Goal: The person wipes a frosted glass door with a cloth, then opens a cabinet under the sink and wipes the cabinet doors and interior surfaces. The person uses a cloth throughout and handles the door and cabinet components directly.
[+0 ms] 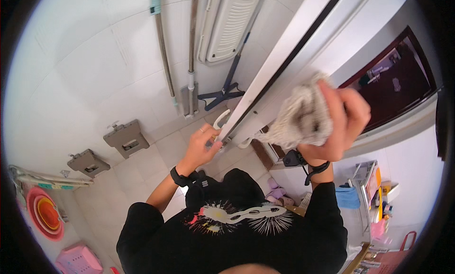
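Note:
A white door (289,59) stands ajar before me, its narrow edge marked by a dark strip. My left hand (202,146) grips that edge low down, just below a white lever handle (222,118); the fingertips are partly hidden. Bunched in my right hand (341,121) is a stained, off-white cloth (302,114). The cloth is raised in front of the door's face, and I cannot tell whether it touches. Another white handle (245,143) shows on that face, below the cloth.
Poles (192,39), a folded plastic baby bath (231,25) and a dark cross-footed stand (224,92) line the tiled wall. Folded grey stools (126,139) hang at left, near nested basins (46,213). A wire rack (362,195) with a blue towel (347,197) is at right.

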The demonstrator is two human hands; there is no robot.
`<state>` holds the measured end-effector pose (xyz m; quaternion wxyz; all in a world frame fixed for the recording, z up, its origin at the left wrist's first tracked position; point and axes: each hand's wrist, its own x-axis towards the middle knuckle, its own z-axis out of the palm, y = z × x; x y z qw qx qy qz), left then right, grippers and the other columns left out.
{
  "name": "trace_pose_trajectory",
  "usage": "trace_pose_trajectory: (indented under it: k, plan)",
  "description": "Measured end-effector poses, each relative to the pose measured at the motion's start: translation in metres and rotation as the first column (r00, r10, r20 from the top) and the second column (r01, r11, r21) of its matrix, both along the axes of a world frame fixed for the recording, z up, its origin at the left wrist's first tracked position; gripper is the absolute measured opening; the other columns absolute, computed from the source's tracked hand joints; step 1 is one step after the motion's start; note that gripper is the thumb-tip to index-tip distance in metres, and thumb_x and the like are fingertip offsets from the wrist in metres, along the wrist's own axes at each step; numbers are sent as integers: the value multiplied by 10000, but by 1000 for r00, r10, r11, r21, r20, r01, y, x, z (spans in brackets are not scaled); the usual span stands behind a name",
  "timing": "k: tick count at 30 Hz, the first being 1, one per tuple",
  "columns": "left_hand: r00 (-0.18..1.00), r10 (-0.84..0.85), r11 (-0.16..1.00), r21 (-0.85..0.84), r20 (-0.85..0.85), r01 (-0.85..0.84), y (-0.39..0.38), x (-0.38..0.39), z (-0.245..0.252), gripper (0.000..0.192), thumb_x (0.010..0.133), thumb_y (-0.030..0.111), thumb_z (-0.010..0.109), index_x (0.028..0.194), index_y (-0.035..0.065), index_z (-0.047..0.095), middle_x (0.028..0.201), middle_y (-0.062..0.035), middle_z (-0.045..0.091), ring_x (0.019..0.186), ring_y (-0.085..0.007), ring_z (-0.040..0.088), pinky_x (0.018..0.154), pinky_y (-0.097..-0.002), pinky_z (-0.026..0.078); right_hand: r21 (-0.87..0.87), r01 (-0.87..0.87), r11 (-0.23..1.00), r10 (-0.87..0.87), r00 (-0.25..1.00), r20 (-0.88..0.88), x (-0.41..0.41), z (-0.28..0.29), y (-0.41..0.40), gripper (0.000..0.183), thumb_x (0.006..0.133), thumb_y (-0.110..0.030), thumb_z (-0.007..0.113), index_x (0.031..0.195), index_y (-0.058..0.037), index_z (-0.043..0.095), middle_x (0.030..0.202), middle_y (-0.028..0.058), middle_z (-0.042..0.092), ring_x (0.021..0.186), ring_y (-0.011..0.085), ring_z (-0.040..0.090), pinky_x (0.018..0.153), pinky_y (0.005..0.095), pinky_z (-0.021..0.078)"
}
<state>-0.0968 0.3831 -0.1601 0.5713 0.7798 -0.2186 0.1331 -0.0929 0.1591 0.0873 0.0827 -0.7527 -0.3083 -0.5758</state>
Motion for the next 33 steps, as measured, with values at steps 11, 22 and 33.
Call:
trace_pose_trajectory:
  k: [11, 22, 33]
  plan:
    - [936, -318, 943, 151, 154, 296, -52, 24, -5, 356, 829, 288, 721, 1080, 67, 600, 1125, -121, 577, 1109, -334, 527, 1006, -459, 385, -100, 156, 983, -176, 955, -239, -72, -38, -34, 476, 594, -171, 755, 1049, -32, 756, 969, 95, 584, 867, 266, 564, 729, 363, 466]
    - [886, -456, 707, 570, -84, 418, -156, 15, -5, 503, 836, 434, 705, 1118, 31, 602, 1039, -164, 637, 1066, -357, 572, 1000, -494, 378, 299, 313, 901, -236, 934, -268, -97, -60, -123, 501, 576, -52, 772, 1071, -13, 709, 1002, 147, 576, 940, 322, 560, 810, 409, 458]
    - [852, -514, 701, 525, -100, 484, -240, 1, -16, 511, 885, 439, 663, 1123, -5, 576, 933, -209, 632, 940, -387, 611, 776, -471, 489, 313, 483, 818, -345, 847, -404, -148, -133, -182, 523, 632, 71, 735, 1145, -12, 676, 1055, 171, 597, 987, 334, 589, 852, 399, 495]
